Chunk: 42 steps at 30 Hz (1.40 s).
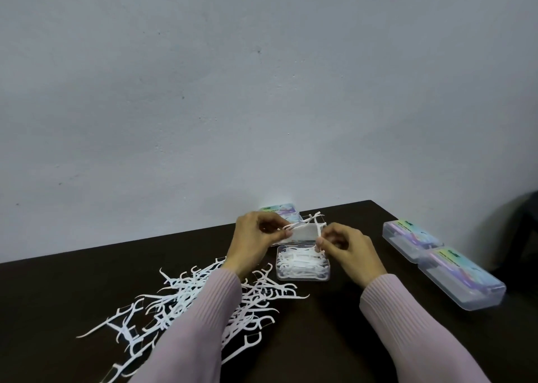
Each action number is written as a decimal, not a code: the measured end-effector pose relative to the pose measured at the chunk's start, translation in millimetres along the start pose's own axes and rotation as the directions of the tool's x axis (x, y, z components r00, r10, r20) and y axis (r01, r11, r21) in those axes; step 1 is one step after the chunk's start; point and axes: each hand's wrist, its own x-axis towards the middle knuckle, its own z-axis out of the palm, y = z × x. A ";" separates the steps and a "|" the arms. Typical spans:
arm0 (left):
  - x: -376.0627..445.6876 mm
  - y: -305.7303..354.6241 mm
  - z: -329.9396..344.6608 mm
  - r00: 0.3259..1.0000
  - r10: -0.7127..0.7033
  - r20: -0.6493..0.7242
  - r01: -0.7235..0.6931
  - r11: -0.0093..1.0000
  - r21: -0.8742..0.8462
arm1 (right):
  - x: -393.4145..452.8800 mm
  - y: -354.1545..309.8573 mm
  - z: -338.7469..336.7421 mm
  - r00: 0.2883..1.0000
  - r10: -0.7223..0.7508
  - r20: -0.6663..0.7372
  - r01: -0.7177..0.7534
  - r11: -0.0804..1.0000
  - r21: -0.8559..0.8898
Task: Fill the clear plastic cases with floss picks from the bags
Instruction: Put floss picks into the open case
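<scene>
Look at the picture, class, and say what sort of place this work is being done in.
Probably a plain room at home or a small packing spot, not a factory: a dark table pushed against a bare painted wall, loose floss picks heaped by hand, and a few clear cases.

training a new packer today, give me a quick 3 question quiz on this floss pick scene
1. True or false: the open case already holds floss picks.
2. Which side of the open case is the loose pile of floss picks on? A left, B right
3. How many closed cases lie to the right of the right hand?

Key: 1 true. 2 A. 3 two.
</scene>
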 end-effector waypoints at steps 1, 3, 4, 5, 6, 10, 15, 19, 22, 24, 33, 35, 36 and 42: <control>0.5 -0.3 -4.3 1.000 -0.005 0.008 0.005 1.000 0.010 | -0.3 -0.9 -0.6 1.000 -0.013 -0.017 0.013 1.000 0.012; 2.0 -0.3 -12.2 0.999 -0.020 0.026 0.020 1.000 0.010 | -1.8 -1.7 -1.2 0.998 -0.026 -0.051 0.024 0.999 -0.036; 3.0 -0.7 -16.1 0.999 -0.024 0.029 0.024 1.000 0.005 | -2.4 -0.9 -1.1 0.997 -0.033 -0.064 0.027 0.995 -0.095; 4.2 -1.1 -19.5 0.999 -0.025 0.029 0.025 1.000 -0.002 | -2.8 0.7 -1.4 0.997 -0.043 -0.068 0.030 0.984 -0.174; 4.7 -2.0 -23.8 0.999 -0.024 0.022 0.024 1.000 -0.007 | -3.0 1.3 -0.5 0.997 -0.058 -0.057 0.041 0.962 -0.270; 5.9 -3.8 -33.9 0.999 -0.036 0.008 0.036 0.999 -0.040 | -4.8 0.3 4.6 0.994 -0.079 0.082 0.112 0.790 -0.602; 6.5 -0.4 -30.3 0.989 -0.047 0.139 0.055 0.997 -0.052 | -5.7 0.8 5.9 0.994 -0.094 0.057 0.109 0.793 -0.599; 1.2 5.4 -16.5 0.965 -0.033 0.259 0.034 0.999 0.001 | -3.0 7.8 4.8 0.996 -0.090 -0.006 0.075 0.866 -0.494; -2.5 2.8 0.5 0.971 -0.013 0.240 -0.008 0.996 0.088 | -1.1 11.2 0.6 0.994 0.004 -0.108 -0.041 0.940 -0.340; -3.3 -0.8 11.4 0.983 0.013 0.182 -0.038 0.990 0.136 | -0.3 11.9 -1.5 0.989 0.058 -0.136 -0.096 0.950 -0.296; -4.4 -6.5 35.4 0.992 0.096 0.082 -0.114 0.960 0.257 | 2.4 11.2 -3.4 0.987 0.139 -0.081 -0.145 0.987 -0.063; -4.7 -9.6 36.2 0.993 0.094 0.078 -0.112 0.957 0.268 | 2.6 11.6 -2.2 0.983 0.171 -0.060 -0.174 0.983 -0.051; -4.9 -11.1 36.3 0.994 0.086 0.072 -0.102 0.960 0.261 | 2.5 12.3 -2.0 0.981 0.187 -0.056 -0.190 0.981 -0.049; -5.1 -13.6 34.5 0.997 0.017 0.073 -0.032 0.975 0.219 | 3.5 16.0 -1.5 0.972 0.227 -0.052 -0.230 0.972 -0.045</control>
